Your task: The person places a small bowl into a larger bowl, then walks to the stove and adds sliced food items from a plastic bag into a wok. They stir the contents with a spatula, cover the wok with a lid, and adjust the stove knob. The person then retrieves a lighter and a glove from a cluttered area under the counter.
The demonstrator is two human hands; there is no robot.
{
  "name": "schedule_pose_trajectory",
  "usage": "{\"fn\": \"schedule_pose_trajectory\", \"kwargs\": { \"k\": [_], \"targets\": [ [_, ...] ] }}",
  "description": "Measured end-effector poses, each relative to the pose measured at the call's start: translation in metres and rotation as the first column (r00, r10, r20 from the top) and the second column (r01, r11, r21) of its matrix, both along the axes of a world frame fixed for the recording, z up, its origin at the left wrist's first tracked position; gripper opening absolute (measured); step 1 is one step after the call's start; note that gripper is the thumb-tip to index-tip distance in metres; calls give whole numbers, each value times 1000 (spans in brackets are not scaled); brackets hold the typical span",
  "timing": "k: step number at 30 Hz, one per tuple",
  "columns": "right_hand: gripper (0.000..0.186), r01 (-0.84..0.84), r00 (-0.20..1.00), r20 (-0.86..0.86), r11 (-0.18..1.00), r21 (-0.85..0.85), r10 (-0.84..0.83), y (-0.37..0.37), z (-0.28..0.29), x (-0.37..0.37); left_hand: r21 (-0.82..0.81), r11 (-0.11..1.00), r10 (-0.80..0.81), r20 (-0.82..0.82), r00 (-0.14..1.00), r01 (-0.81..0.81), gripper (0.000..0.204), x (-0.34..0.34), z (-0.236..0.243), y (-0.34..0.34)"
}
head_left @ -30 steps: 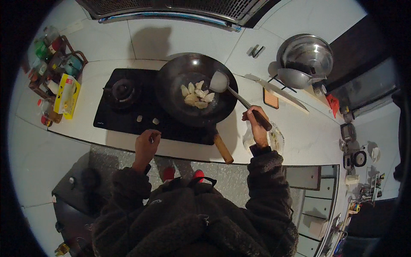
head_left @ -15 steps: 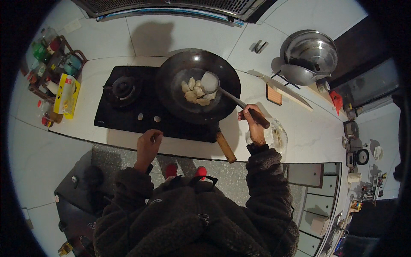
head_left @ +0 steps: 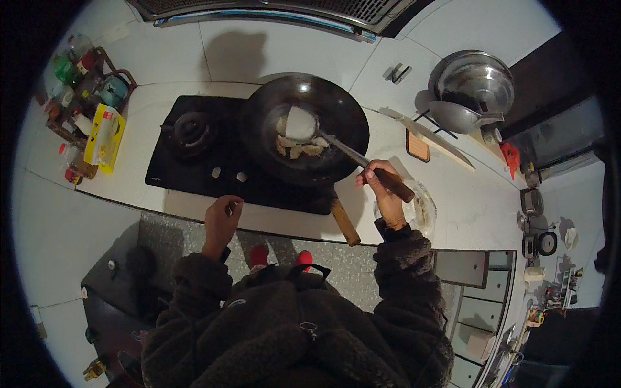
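My right hand is closed round the wooden handle of a metal wok spatula. Its broad, pale blade is inside a dark wok, over the far part of a cluster of dumplings. Some dumplings are hidden under the blade. The wok's wooden handle points towards me over the counter edge, and nobody holds it. My left hand hangs at the front edge of the counter, left of the wok, with its fingers loosely curled in and nothing visible in them.
The wok sits on the right of a black two-burner hob; the left burner is bare. Beside my right hand lies a clear plate. Further right are a cutting board, a ladle-like pan and a steel basin. Bottles and a yellow box stand left.
The spatula blade has shifted left over the dumplings, which have moved and are partly covered. My right hand stays on the handle. My left hand keeps nearly the same place.
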State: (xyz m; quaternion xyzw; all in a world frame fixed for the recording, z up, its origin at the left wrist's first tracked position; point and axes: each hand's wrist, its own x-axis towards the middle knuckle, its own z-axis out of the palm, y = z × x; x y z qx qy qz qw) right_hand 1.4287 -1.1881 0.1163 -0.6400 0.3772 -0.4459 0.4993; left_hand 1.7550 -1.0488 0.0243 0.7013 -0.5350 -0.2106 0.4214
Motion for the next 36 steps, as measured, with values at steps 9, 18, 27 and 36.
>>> {"fn": "schedule_pose_trajectory", "kwargs": {
  "k": [9,18,27,36],
  "targets": [
    [15,11,999,-52,999,-34,-12,6,12,-6,5,999,41,-12,999,-41,9,5,-8,5],
    [13,-54,979,-201,991,-126,28,0,3,9,11,1000,1,-7,1000,-1,9,-1,-5,-3],
    [21,-310,809,-585,809,-499,-51,-40,-7,-2,45,998,-41,-4,999,41,9,-12,-14,-10],
    [19,-674,538,-796,426,-604,-277,-65,-47,21,28,998,-61,54,997,60,8,-16,-11,-11]
  ]
}}
